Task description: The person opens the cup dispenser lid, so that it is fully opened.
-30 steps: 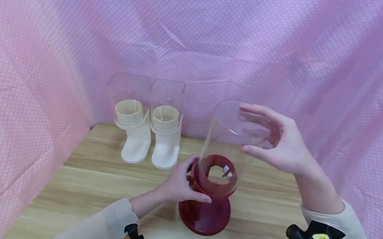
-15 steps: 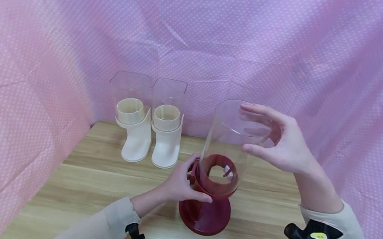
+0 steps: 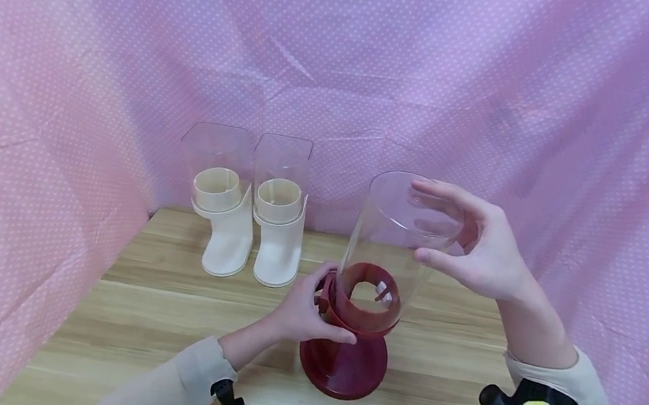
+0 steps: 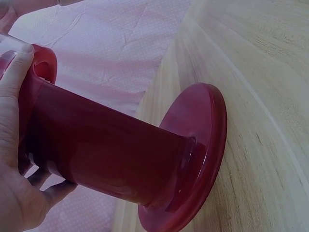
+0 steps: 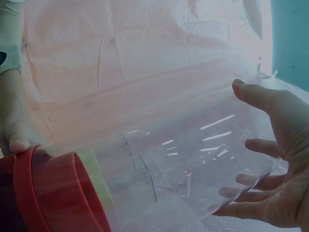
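A red stand (image 3: 342, 364) with a round base is on the wooden table, and a clear cylinder (image 3: 388, 253) sits in the red ring at its top. My left hand (image 3: 306, 310) grips the stand just under that ring, thumb across the front. In the left wrist view, the red column (image 4: 106, 145) leans between the hand and the flat base. High on the cylinder, my right hand (image 3: 476, 248) holds the wall near the upper rim. The right wrist view has the thumb on one side of the clear tube (image 5: 193, 159) and the fingers curved around the other.
Two cream stands (image 3: 229, 237) (image 3: 279, 251) with clear square-topped containers (image 3: 220, 146) (image 3: 284, 155) are side by side at the back left of the table (image 3: 170, 326). Pink dotted cloth (image 3: 347, 40) hangs around the back and sides.
The cylinder's top and my right hand have shifted slightly to the right. My left hand keeps its grip on the red stand.
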`<state>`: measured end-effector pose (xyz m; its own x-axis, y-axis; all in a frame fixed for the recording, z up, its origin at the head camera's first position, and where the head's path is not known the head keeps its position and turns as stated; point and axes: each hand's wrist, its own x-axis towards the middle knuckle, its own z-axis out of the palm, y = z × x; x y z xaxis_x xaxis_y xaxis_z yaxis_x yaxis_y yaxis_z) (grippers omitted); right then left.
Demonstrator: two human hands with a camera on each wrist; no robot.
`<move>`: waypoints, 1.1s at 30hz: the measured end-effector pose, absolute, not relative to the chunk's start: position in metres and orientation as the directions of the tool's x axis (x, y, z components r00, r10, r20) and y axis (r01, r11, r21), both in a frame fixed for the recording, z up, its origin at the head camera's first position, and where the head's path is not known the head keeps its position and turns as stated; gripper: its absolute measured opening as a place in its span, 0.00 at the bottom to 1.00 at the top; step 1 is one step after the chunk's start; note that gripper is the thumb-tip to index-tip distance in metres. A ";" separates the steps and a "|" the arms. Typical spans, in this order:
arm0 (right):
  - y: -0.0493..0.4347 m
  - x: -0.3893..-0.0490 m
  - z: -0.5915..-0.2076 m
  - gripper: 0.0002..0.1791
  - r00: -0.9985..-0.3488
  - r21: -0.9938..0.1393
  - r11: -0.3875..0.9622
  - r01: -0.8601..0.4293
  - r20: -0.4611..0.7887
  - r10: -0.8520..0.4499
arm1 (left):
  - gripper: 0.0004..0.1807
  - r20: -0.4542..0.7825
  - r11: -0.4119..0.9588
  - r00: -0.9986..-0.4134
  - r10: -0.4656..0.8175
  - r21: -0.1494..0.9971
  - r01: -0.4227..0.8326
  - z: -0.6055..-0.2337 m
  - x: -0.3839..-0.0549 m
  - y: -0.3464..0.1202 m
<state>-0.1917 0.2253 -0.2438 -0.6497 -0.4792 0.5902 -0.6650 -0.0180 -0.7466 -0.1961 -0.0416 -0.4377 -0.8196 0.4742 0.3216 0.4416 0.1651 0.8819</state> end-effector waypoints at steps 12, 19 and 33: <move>0.225 -0.192 -0.240 0.42 -0.674 -0.749 0.058 -0.661 0.558 -0.484 | 0.51 0.326 0.159 -0.811 0.487 0.879 0.449 -0.437 -0.196 -0.042; 0.220 -0.193 -0.233 0.41 -0.712 -0.761 0.138 -0.634 0.506 -0.486 | 0.51 0.305 0.159 -0.821 0.482 0.892 0.424 -0.437 -0.198 -0.044; 0.226 -0.189 -0.238 0.42 -0.679 -0.750 0.053 -0.660 0.565 -0.468 | 0.50 0.308 0.158 -0.824 0.475 0.892 0.424 -0.441 -0.198 -0.043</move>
<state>-0.1892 0.2264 -0.2379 -0.6794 -0.4682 0.5649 -0.6598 0.0531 -0.7496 -0.1984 -0.0431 -0.4410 -0.8243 0.4749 0.3082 0.4243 0.1579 0.8916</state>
